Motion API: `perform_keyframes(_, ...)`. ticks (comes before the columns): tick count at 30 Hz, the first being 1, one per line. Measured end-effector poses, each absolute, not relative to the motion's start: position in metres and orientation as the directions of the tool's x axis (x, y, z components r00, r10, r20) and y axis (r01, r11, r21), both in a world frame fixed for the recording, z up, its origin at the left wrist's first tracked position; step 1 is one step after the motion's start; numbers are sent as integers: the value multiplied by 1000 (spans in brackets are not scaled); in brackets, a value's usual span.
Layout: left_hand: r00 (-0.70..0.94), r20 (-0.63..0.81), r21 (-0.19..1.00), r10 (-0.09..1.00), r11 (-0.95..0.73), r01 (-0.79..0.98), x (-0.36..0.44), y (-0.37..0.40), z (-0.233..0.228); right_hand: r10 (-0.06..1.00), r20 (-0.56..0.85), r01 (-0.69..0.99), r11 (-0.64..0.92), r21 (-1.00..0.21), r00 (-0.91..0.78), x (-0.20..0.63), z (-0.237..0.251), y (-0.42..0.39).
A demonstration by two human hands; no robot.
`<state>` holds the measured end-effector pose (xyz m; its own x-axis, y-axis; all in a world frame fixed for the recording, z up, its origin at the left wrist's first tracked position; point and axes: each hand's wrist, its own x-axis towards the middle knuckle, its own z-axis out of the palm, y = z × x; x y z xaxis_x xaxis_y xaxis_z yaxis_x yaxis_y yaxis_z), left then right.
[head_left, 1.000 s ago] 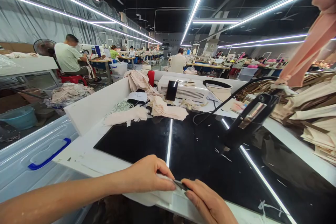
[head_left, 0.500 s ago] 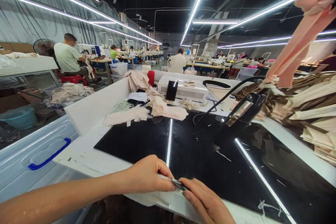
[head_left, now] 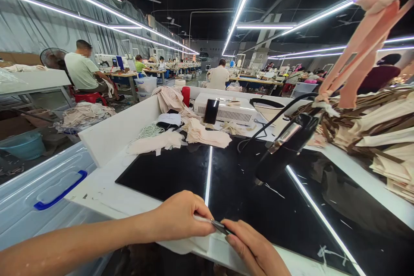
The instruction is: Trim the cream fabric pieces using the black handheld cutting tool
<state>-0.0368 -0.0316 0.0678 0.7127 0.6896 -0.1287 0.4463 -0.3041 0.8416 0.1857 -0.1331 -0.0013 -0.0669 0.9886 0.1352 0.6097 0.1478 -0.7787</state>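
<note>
Pinching a small dark metal tool (head_left: 220, 226) between two hands at the bottom centre of the frame.

The left hand (head_left: 179, 217) and right hand (head_left: 255, 252) are closing their fingertips on the tool over a pale fabric piece (head_left: 207, 246), which is lying on the near edge of the black glossy worktop (head_left: 239, 189); a black corded tool (head_left: 284, 146) is leaning right of centre, and stacked beige fabric (head_left: 384, 142) is filling the right edge.

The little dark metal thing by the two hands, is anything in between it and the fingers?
No. The left hand and the right hand both pinch the small dark metal piece directly at the table's near edge, over a pale fabric piece. Nothing visible lies between fingers and metal.
</note>
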Motion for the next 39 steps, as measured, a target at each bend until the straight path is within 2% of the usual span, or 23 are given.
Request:
perform_keyframes(25,728,-98,823,679,-356,443,-37,-35,72,990,113,558,139,-818,-81,181,-1,-131)
perform_keyframes(31,733,-110,838,671,-334,431,-38,-34,66,983,163,553,182,-813,-85,182,-2,-131)
perform_keyframes(39,705,-179,852,686,-251,460,-48,-19,61,969,213,633,244,-735,-126,189,-11,-136)
